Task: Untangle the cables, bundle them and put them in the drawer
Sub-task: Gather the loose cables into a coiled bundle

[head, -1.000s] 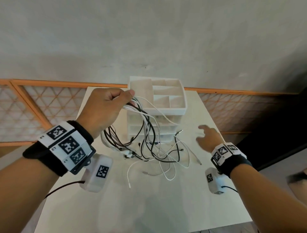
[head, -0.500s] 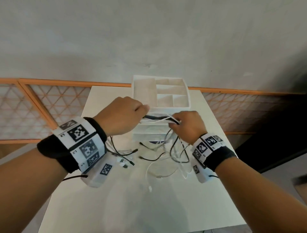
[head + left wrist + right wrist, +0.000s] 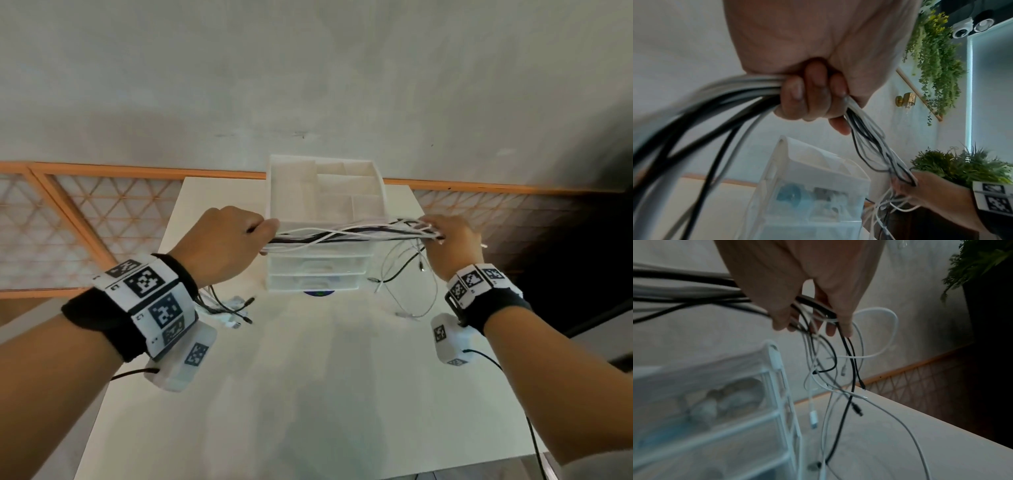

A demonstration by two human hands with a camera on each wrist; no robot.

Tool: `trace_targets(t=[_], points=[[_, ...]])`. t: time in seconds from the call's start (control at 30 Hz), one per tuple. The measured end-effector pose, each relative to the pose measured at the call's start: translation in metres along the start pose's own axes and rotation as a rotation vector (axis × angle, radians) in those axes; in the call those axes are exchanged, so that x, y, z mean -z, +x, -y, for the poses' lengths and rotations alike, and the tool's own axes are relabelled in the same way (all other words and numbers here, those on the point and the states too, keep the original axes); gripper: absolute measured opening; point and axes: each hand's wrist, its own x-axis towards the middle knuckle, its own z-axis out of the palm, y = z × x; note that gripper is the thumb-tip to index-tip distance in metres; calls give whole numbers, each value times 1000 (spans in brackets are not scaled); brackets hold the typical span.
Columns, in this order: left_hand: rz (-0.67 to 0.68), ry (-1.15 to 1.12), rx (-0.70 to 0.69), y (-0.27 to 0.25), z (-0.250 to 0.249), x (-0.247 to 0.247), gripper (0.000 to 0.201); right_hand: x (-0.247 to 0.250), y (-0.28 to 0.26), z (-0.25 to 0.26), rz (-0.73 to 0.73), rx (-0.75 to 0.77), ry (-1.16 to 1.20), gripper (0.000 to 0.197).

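A bunch of black and white cables [image 3: 346,234] is stretched level between my hands, in front of the white drawer unit [image 3: 322,270]. My left hand [image 3: 233,240] grips one end in a fist [image 3: 812,95]; loose ends trail under my left wrist onto the table. My right hand [image 3: 445,236] holds the other end with the cables running between its fingers [image 3: 830,318]. Loose plug ends [image 3: 857,408] hang below the right hand, beside the unit [image 3: 719,410]. All three drawers look pushed in.
The unit's open top tray [image 3: 325,195] has empty compartments. The white table [image 3: 308,394] ends at the right [image 3: 941,426]. An orange lattice railing [image 3: 85,219] and a grey wall stand behind. Potted plants [image 3: 962,167] are off to the right.
My right hand took hold of the cables beside the left and slid away to the right, drawing the bunch out straight. The tangle has lifted off the table.
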Motion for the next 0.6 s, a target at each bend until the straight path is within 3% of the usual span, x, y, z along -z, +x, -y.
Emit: trace_targets(t=[0.07, 0.17, 0.23, 0.33, 0.4, 0.5, 0.6], points=[[29, -58, -4, -3, 2, -8, 56, -10, -14, -11, 187, -48, -73, 21], [109, -105, 19, -8, 5, -25, 54, -24, -42, -18, 554, -134, -141, 73], [145, -93, 14, -11, 5, -36, 54, -28, -52, -13, 705, -82, -215, 88], [164, -107, 18, -10, 0, -48, 56, -18, -58, 23, 575, 11, -28, 84], [178, -105, 8, -8, -8, -51, 54, -8, -66, 63, 448, 170, 184, 74], [175, -93, -26, -5, -20, -51, 50, -1, -79, 105, 331, 412, 369, 46], [134, -114, -9, -2, -25, -47, 51, -7, -88, 113, 298, 468, 411, 19]])
